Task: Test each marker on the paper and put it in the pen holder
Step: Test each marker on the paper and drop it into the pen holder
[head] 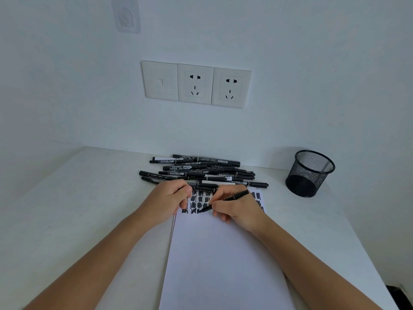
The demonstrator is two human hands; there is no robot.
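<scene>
A white sheet of paper point(223, 253) lies on the table before me, with several black scribble marks across its top. My right hand point(237, 209) grips a black marker point(237, 195), its tip touching the paper at the marks. My left hand point(169, 200) rests curled on the paper's top left corner; whether it holds a cap is hidden. Behind the paper lies a pile of several black markers point(201, 171). A black mesh pen holder point(310, 173) stands at the right, with no marker showing inside.
The white table point(78, 198) meets a white wall just behind the marker pile. Wall sockets point(196, 83) sit above. The table's right edge runs close beside the paper at the lower right.
</scene>
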